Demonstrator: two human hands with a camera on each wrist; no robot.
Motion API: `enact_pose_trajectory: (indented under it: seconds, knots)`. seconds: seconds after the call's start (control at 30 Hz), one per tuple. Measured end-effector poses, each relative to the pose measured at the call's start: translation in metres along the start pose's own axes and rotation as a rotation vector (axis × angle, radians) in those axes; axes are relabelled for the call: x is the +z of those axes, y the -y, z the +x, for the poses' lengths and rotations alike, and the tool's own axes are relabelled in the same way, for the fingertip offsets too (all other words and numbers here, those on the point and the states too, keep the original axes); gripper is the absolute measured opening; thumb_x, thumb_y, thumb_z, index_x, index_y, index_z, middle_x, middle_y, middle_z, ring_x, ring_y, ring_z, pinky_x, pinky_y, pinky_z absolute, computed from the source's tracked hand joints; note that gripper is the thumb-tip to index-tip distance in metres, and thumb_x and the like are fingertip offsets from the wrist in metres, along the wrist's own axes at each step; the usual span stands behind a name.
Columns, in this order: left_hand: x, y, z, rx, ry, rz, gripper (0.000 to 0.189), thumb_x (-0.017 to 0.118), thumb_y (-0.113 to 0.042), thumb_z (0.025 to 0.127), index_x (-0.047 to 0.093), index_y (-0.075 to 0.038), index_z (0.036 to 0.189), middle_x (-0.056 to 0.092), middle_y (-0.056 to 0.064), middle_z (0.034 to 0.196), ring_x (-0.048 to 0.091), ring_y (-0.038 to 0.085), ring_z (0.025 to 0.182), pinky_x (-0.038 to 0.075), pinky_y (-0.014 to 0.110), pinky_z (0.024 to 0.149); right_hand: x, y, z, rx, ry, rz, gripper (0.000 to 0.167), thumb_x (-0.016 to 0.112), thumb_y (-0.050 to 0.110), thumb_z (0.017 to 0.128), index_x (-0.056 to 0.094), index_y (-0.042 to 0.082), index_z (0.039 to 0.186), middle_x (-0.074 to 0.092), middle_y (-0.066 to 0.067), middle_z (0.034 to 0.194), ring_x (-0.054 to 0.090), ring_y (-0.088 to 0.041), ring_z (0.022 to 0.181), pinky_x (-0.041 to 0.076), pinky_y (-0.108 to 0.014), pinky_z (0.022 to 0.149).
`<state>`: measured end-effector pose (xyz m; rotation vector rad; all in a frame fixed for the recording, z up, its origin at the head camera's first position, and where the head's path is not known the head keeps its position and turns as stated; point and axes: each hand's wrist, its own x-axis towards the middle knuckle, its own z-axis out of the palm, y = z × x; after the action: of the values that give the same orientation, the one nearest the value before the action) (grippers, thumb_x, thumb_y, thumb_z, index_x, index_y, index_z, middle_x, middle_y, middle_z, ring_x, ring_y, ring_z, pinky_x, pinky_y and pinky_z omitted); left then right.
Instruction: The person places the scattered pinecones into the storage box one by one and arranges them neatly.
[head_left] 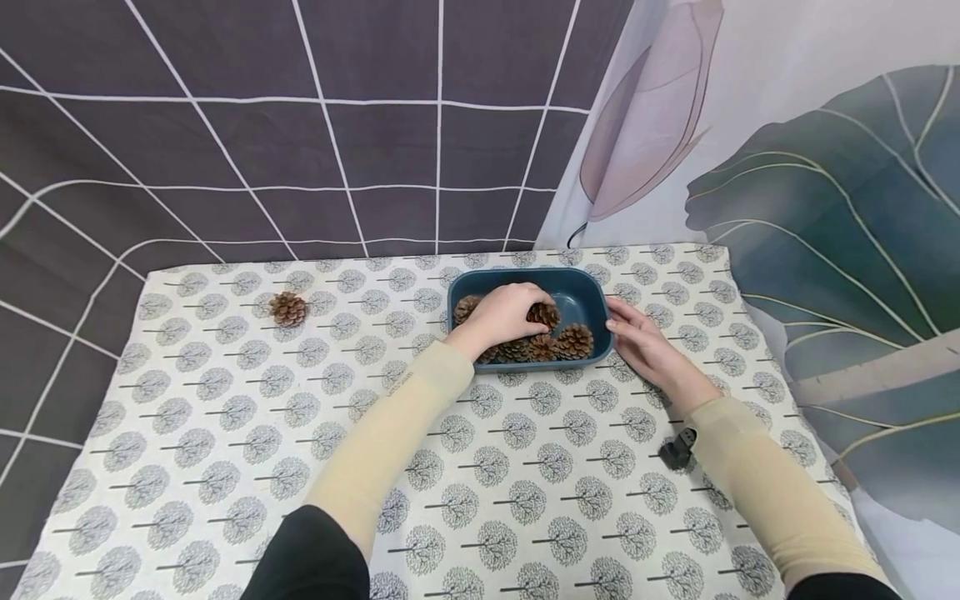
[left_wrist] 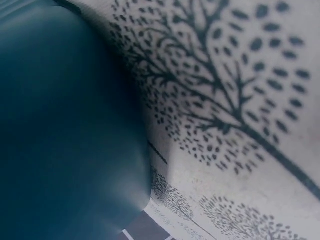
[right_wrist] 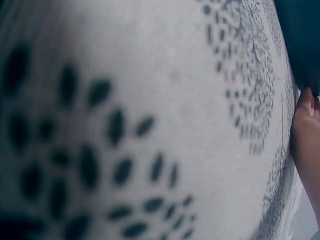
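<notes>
A dark blue rectangular box (head_left: 592, 302) stands on the patterned cloth, with several brown pine cones (head_left: 574, 342) in its left and near parts. My left hand (head_left: 510, 312) reaches inside it and pinches a pine cone (head_left: 544, 315) between thumb and fingers. The hand covers part of the cones below. Against the box's right outer wall rest the fairly straight fingers of my right hand (head_left: 648, 346). In the right wrist view the fingertips of that hand (right_wrist: 306, 120) meet the blue wall. The left wrist view is filled by the box's side (left_wrist: 75, 125) and cloth, without the hand.
One more pine cone (head_left: 288, 309) lies by itself on the cloth (head_left: 300, 467) at the far left. A small black object (head_left: 678, 450) is by the right wrist. A dark gridded curtain (head_left: 375, 142) hangs behind the table, and a leaf-patterned one (head_left: 825, 233) on the right.
</notes>
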<state>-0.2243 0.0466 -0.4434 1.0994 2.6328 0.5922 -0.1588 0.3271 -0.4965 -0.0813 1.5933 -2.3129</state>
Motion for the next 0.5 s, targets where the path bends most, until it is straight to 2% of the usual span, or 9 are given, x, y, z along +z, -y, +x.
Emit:
enact_pose_trajectory:
  seconds: [0.27, 0.5]
  knots:
    - [-0.0033, -0.0014, -0.0017, -0.007, 0.032, -0.005, 0.049, 0.075, -0.038, 0.101, 0.065, -0.019, 0.145, 0.063, 0.002, 0.152, 0.06, 0.021, 0.141, 0.05, 0.038, 0.121, -0.002, -0.0019, 0.0006, -0.004, 0.001, -0.003, 0.041, 0.053, -0.003, 0.107, 0.062, 0.02, 0.14, 0.063, 0.006, 0.142, 0.061, -0.007, 0.127, 0.051, -0.017, 0.111]
    - [-0.0058, -0.002, -0.0044, -0.006, 0.033, -0.004, 0.049, 0.074, -0.038, 0.101, 0.065, -0.019, 0.145, 0.063, 0.002, 0.152, 0.06, 0.021, 0.141, 0.05, 0.038, 0.121, -0.0022, -0.001, 0.0003, 0.01, 0.0, -0.004, 0.041, 0.053, -0.002, 0.107, 0.059, 0.019, 0.142, 0.063, 0.006, 0.142, 0.061, -0.008, 0.127, 0.051, -0.017, 0.111]
